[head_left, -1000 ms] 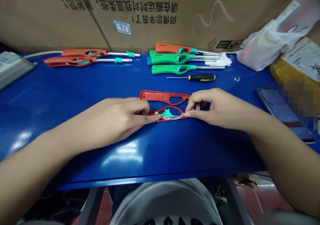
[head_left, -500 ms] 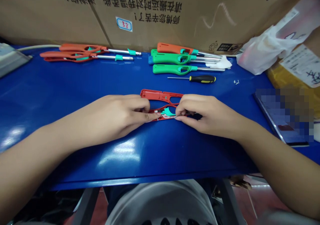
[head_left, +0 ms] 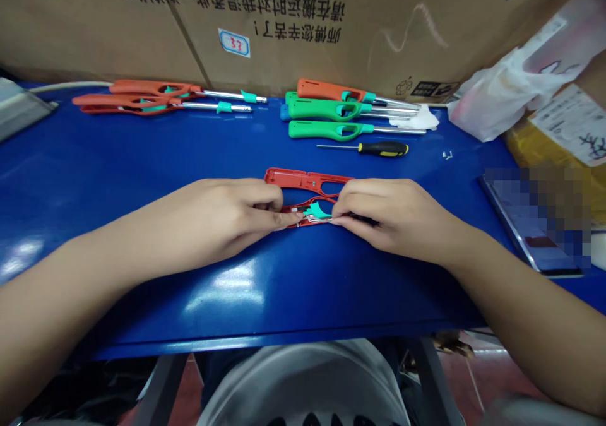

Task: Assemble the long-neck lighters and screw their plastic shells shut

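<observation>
An opened red lighter half [head_left: 310, 214] with a teal trigger and white wires lies on the blue table [head_left: 142, 167]. My left hand [head_left: 227, 214] pinches its left end, fingers closed. From the right, my right hand [head_left: 386, 214] presses closed fingers on its other end, covering the part under them. Just behind lies the matching empty red shell half [head_left: 303, 180], untouched.
At the back lie two orange long-nosed lighters [head_left: 142, 96] on the left, and one orange and two green lighters [head_left: 331, 110] in the middle. A black-and-yellow screwdriver [head_left: 374, 149] lies before them. Cardboard boxes [head_left: 293, 22] stand behind; a white plastic bag [head_left: 511, 91] at the right.
My right hand has slid left along the lighter half, closer to the teal trigger. My left hand has stayed where it was.
</observation>
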{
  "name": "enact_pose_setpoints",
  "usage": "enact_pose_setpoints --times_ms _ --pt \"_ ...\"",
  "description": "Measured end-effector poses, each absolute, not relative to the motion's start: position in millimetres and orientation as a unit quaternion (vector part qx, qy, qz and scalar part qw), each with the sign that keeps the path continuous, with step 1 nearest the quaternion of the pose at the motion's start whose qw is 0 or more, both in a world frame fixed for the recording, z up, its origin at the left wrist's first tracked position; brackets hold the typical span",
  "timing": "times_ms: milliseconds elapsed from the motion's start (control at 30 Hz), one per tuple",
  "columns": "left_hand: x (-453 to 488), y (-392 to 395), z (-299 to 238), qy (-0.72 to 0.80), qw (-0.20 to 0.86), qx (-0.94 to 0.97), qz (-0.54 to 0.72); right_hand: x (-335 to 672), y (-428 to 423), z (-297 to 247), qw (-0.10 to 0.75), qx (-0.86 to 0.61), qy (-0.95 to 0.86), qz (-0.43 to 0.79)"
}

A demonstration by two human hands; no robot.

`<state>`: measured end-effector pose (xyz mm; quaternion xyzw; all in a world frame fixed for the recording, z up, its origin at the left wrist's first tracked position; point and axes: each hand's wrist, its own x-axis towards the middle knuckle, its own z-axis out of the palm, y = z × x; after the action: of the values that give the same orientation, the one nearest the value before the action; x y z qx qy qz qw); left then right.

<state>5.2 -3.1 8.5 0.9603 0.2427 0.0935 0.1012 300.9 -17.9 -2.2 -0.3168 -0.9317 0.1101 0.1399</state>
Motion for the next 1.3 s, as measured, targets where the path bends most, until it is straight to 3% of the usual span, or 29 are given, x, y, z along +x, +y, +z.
enact_pose_setpoints --times_ms 333,800,1067,1300 --pt "4 -2 8 0.217 0.091 0.970 0.063 299 -21 0 0.115 -0.337 -0.928 0.107" --pt "5 -5 10 0.222 0.065 0.970 0.073 290 -14 -8 0.239 -0.435 -0.804 0.328" --pt "5 -6 6 0.193 -0.001 0.977 0.090 302 -10 8 0.263 -0.453 -0.782 0.339" --pt "8 -5 5 0.218 -0.014 0.967 0.135 312 -2 12 0.191 -0.501 -0.776 0.331"
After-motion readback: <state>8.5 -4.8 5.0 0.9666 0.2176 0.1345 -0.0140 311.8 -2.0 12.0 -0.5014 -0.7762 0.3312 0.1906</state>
